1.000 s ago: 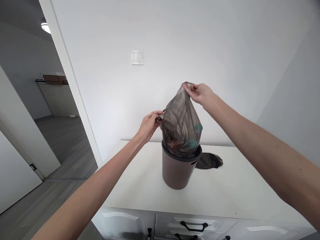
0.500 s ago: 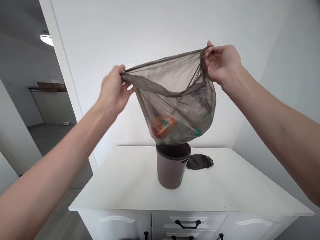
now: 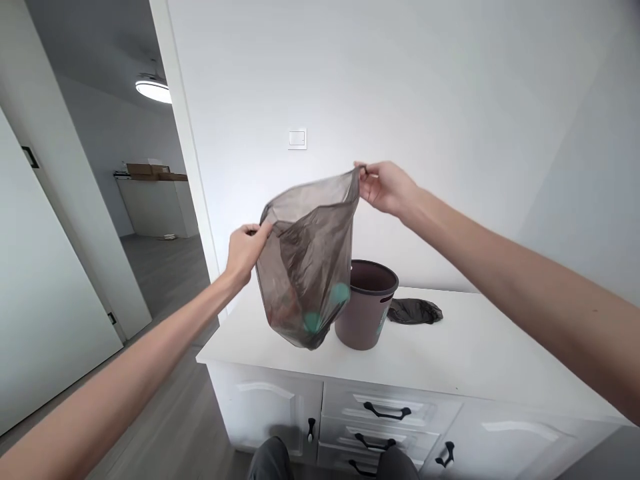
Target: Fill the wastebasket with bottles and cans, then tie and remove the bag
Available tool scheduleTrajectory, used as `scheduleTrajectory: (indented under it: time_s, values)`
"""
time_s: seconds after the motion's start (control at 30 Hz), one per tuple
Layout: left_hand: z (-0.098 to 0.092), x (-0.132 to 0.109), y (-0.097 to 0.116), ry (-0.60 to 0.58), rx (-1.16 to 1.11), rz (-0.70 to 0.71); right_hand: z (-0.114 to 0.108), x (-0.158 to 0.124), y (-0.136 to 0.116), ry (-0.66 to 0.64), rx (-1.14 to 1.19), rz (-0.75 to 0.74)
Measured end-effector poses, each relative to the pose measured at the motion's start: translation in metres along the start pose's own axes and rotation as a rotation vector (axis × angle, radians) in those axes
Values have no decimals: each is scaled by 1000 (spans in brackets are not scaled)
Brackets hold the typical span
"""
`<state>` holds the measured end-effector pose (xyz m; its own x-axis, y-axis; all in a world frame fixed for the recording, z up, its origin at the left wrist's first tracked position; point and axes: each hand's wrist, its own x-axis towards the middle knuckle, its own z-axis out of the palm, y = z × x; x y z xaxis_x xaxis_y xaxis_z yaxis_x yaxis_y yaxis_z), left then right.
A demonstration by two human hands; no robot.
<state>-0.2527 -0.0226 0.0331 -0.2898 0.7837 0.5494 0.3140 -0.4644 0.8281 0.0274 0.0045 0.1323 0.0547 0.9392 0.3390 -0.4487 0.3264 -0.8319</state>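
A sheer dark garbage bag [image 3: 320, 253] hangs between my two hands with its mouth spread. Through the thin film I make out green round shapes and a blurred reddish patch near the bottom. My left hand [image 3: 245, 252] pinches the rim on the left side. Higher up, my right hand [image 3: 384, 185] grips the rim's right corner. Just right of the bag's lower part, and partly behind it, stands a brown trash can [image 3: 364, 320], its inside showing no liner. A folded black plastic bag [image 3: 415, 311] lies flat on the cabinet top beside the can.
The white cabinet [image 3: 480, 347] has black-handled drawers and doors, with my knees close to its front. A light switch [image 3: 297, 139] is on the wall behind. At left, a doorway opens onto another room beside a white door [image 3: 50, 287].
Both hands have come lower and closer together, carrying the bag from above the trash can to its left side. The view has turned left and down.
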Motion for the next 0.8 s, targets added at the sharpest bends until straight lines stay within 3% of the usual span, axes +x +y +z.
scheduleTrajectory:
  time_s: [0.17,0.37,0.53,0.67,0.8]
  values:
    - [-7,-15,-59,5,23,-144,1,-29,37,23,14,165]
    - [-18,-25,-92,-52,-13,-195,-16,-43,42,10,-38,185]
    - [-46,-40,-121,-125,51,-161,-39,-53,44,27,-82,182]
    - [-73,-55,-156,-184,297,-116,-51,-66,51,51,-125,180]
    - [-91,-73,-180,-173,464,-182,-58,-85,59,52,-166,172]
